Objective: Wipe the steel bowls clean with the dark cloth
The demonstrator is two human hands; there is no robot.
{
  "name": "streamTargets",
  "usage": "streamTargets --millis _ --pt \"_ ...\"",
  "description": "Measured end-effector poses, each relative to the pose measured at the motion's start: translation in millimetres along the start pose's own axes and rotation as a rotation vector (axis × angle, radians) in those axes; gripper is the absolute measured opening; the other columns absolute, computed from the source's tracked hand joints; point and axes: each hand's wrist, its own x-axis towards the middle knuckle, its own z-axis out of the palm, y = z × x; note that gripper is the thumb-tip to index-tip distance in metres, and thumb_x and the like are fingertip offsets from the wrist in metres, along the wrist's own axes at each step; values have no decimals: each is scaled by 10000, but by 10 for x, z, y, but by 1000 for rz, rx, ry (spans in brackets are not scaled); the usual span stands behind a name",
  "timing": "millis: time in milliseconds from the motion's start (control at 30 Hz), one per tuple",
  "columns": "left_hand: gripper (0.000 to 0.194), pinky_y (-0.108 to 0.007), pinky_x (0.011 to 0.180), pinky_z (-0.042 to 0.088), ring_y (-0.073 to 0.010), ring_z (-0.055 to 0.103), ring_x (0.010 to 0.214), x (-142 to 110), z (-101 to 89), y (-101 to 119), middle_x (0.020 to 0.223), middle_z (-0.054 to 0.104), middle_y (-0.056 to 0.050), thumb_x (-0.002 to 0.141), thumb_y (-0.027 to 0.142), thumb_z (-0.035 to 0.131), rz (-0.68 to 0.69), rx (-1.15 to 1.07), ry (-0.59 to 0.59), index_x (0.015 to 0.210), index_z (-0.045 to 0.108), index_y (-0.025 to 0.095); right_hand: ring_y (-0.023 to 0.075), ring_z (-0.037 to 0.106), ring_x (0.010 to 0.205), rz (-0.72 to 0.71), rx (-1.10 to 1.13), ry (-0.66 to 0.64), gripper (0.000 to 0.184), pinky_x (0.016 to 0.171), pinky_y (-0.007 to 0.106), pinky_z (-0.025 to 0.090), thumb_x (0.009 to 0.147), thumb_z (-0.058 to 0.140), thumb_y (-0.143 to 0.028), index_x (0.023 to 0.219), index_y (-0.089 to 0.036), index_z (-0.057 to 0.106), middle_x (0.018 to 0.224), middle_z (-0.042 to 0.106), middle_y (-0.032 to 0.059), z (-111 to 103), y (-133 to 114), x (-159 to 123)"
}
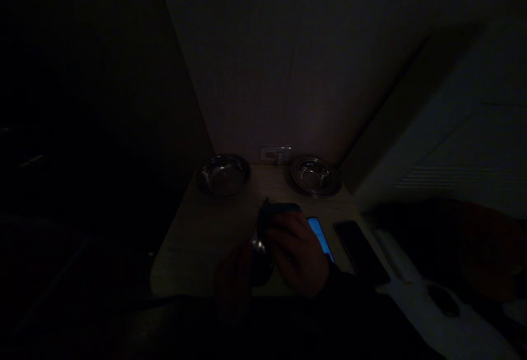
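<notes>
1. The table (197, 239) is pale, flat and wood-like, its near left corner rounded.
2. Two shallow steel plates, one (223, 175) at the far left edge and one (316, 175) at the far right, look hard and shiny.
3. The right hand (298, 256) closes over a dark cloth (280, 212), soft and limp.
4. The left hand (234, 283) seems to grip a small shiny metal piece (258, 245) above the near edge; it is likely light, rigid and slippery, best held by its rim.
5. A lit phone (320, 236) and a dark phone (360, 250) lie near the right edge.
</notes>
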Motion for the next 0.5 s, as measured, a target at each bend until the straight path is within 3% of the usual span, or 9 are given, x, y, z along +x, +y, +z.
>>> streamTargets --millis 100,233,367,500 --pt "453 -286 567 500 -209 628 669 1 2 -16 769 690 -99 775 539 460 2 9 -16 793 680 144 219 524 967 -12 14 17 194 809 393 461 833 511 -148 962 -199 646 1001 633 68 15 -15 -7" --pt "432 -307 685 518 -232 644 807 -18 13 -13 888 698 -110 779 505 468 11 12 -4 859 698 148 227 520 968 -12 -3 10 213 798 399 459 839 507 -158 996 -197 645 1016 633 76 39 -29 -6" --pt "389 -281 612 516 -200 642 703 -17 17 0 786 698 -89 808 465 463 35 -28 -57 829 700 157 228 516 957 -51 -33 32 196 801 402 448 844 510 -173 978 -197 652 1007 642 76 73 -24 10" --pt "390 -301 637 513 -221 637 748 -8 13 19 745 684 -93 775 508 498 70 -28 18 771 699 173 230 515 977 -51 -51 26 197 803 396 444 851 509 -188 989 -204 649 1017 644 66 102 -27 36"
